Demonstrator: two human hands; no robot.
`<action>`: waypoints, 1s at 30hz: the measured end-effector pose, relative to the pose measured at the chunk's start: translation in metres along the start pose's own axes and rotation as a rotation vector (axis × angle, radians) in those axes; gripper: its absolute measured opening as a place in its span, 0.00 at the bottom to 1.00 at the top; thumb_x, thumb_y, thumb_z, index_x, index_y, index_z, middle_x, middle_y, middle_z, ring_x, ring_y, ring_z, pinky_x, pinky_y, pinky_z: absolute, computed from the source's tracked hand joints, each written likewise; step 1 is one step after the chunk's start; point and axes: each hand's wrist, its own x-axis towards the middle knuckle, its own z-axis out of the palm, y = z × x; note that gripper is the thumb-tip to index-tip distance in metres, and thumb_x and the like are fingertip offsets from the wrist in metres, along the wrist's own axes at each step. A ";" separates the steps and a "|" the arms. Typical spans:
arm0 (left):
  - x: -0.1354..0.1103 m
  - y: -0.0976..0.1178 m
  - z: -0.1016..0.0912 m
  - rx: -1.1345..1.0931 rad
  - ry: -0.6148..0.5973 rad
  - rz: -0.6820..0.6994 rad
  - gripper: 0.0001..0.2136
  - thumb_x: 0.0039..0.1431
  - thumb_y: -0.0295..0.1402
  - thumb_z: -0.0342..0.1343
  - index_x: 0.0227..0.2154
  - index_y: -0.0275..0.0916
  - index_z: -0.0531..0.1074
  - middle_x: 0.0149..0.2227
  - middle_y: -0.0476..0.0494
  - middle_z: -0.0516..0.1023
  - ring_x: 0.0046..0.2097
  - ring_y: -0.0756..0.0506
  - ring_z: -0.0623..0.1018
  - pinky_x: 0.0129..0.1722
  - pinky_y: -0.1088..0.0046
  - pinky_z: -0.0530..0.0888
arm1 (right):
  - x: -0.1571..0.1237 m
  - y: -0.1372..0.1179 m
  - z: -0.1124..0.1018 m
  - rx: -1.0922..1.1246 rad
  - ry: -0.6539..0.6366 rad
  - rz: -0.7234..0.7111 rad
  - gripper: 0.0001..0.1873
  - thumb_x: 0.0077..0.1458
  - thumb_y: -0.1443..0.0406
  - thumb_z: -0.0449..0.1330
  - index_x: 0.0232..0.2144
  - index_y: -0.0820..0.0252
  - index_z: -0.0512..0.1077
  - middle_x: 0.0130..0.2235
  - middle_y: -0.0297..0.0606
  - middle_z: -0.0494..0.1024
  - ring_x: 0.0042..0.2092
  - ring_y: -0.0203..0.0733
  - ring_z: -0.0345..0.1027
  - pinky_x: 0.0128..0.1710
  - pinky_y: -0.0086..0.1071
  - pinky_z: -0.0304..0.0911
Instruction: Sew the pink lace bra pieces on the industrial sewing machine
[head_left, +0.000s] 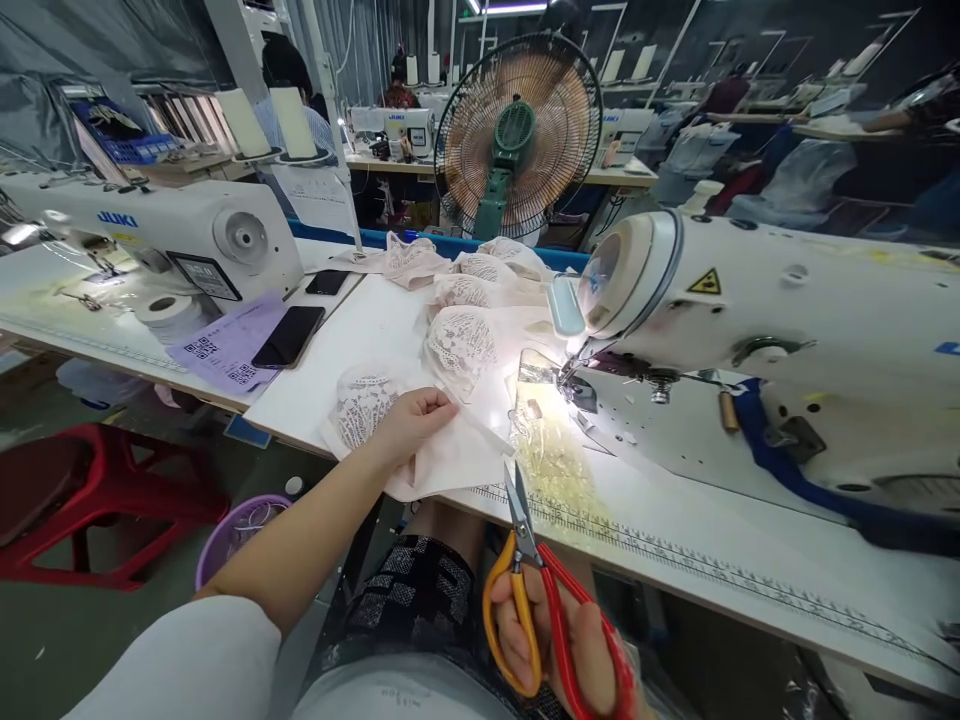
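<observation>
Head view: cloth [454, 465] in the left hand [412, 425], scissors [526, 545] in the right hand [589, 635], both left of the machine [750, 290].
Left hand closed in a pinch on the cloth's edge, left of the machine; the pinch likely keeps the narrow end, pointing toward the machine, straight and steady; right hand wrapped round the scissors' handles, on the wearer's side of the machine, blades slightly parted; tips point up beside that narrow end, a hold that suits its level; contact cannot be told; lace pieces [463, 290] overlap in a row left of the machine, beyond the cloth, presumably to stay within reach.
</observation>
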 end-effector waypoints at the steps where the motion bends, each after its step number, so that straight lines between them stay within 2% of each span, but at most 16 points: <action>1: -0.001 0.000 0.000 -0.002 -0.003 0.002 0.13 0.48 0.41 0.59 0.23 0.36 0.67 0.23 0.52 0.65 0.26 0.53 0.65 0.26 0.78 0.62 | 0.001 -0.001 0.000 0.008 0.029 -0.007 0.36 0.43 0.33 0.48 0.34 0.55 0.71 0.21 0.31 0.61 0.18 0.31 0.49 0.19 0.30 0.50; 4: -0.001 0.001 -0.001 0.014 -0.007 0.005 0.13 0.47 0.42 0.59 0.23 0.36 0.66 0.23 0.52 0.65 0.26 0.53 0.65 0.26 0.78 0.61 | 0.004 -0.003 0.002 0.023 0.129 -0.031 0.35 0.43 0.34 0.48 0.33 0.55 0.72 0.20 0.31 0.61 0.17 0.30 0.48 0.18 0.29 0.46; 7: -0.001 0.001 -0.001 0.038 -0.021 0.015 0.13 0.48 0.41 0.59 0.23 0.35 0.66 0.24 0.52 0.65 0.27 0.53 0.64 0.27 0.78 0.61 | 0.012 -0.007 0.007 0.050 0.177 -0.046 0.36 0.40 0.33 0.51 0.31 0.56 0.72 0.20 0.31 0.61 0.17 0.30 0.47 0.18 0.29 0.44; 12: -0.002 0.004 -0.001 0.115 -0.040 0.039 0.13 0.49 0.41 0.58 0.22 0.35 0.67 0.23 0.52 0.65 0.26 0.53 0.63 0.27 0.78 0.59 | 0.028 -0.001 0.018 0.063 0.272 -0.120 0.34 0.40 0.34 0.52 0.28 0.56 0.71 0.17 0.27 0.56 0.15 0.27 0.41 0.16 0.27 0.41; 16: -0.005 0.007 -0.002 0.170 -0.008 0.013 0.14 0.50 0.43 0.57 0.23 0.36 0.66 0.22 0.51 0.64 0.25 0.52 0.63 0.25 0.78 0.60 | 0.017 -0.003 0.008 -0.057 0.318 -0.146 0.34 0.43 0.33 0.47 0.29 0.56 0.67 0.16 0.26 0.54 0.14 0.28 0.40 0.14 0.27 0.42; 19: -0.003 0.007 -0.004 0.210 -0.065 -0.012 0.14 0.51 0.43 0.57 0.24 0.37 0.68 0.23 0.50 0.67 0.26 0.51 0.66 0.25 0.78 0.63 | -0.013 -0.040 -0.017 -0.422 0.343 -0.124 0.33 0.43 0.34 0.51 0.31 0.56 0.67 0.17 0.26 0.58 0.15 0.29 0.45 0.15 0.27 0.44; 21: -0.001 0.006 -0.004 0.225 -0.129 0.003 0.12 0.50 0.42 0.58 0.27 0.38 0.71 0.23 0.50 0.67 0.25 0.51 0.65 0.24 0.79 0.63 | -0.032 -0.082 -0.039 -0.835 0.504 0.017 0.25 0.48 0.41 0.54 0.31 0.56 0.67 0.21 0.29 0.64 0.19 0.32 0.54 0.18 0.28 0.50; 23: 0.001 0.006 -0.002 0.232 -0.159 0.035 0.12 0.48 0.41 0.60 0.34 0.41 0.74 0.21 0.52 0.65 0.23 0.52 0.64 0.22 0.79 0.61 | -0.038 -0.128 -0.062 -1.368 0.688 0.130 0.22 0.52 0.45 0.51 0.23 0.57 0.64 0.24 0.33 0.69 0.25 0.37 0.62 0.24 0.29 0.56; 24: 0.002 0.006 -0.001 0.241 -0.161 0.046 0.14 0.47 0.41 0.60 0.37 0.43 0.74 0.21 0.52 0.65 0.23 0.52 0.63 0.21 0.79 0.60 | -0.034 -0.149 -0.075 -1.638 0.774 0.283 0.21 0.54 0.47 0.49 0.23 0.56 0.64 0.24 0.34 0.70 0.28 0.39 0.65 0.27 0.30 0.57; 26: 0.003 0.005 0.001 0.269 -0.167 0.054 0.17 0.45 0.41 0.61 0.40 0.44 0.75 0.21 0.51 0.67 0.22 0.51 0.63 0.20 0.79 0.60 | -0.016 -0.182 -0.100 -1.796 0.895 0.383 0.17 0.52 0.51 0.53 0.22 0.58 0.65 0.24 0.39 0.71 0.29 0.45 0.67 0.28 0.33 0.56; 28: 0.005 0.004 0.001 0.305 -0.188 0.058 0.14 0.46 0.41 0.60 0.37 0.43 0.76 0.21 0.50 0.68 0.22 0.51 0.64 0.20 0.78 0.60 | 0.010 -0.205 -0.122 -1.863 0.946 0.412 0.14 0.50 0.55 0.58 0.23 0.59 0.67 0.26 0.43 0.73 0.33 0.49 0.69 0.30 0.36 0.57; 30: 0.006 0.003 0.000 0.351 -0.211 0.079 0.11 0.49 0.41 0.58 0.34 0.42 0.76 0.22 0.49 0.69 0.23 0.50 0.65 0.20 0.78 0.61 | 0.035 -0.221 -0.137 -1.894 0.954 0.422 0.13 0.48 0.57 0.61 0.24 0.61 0.69 0.28 0.44 0.74 0.34 0.49 0.69 0.32 0.37 0.59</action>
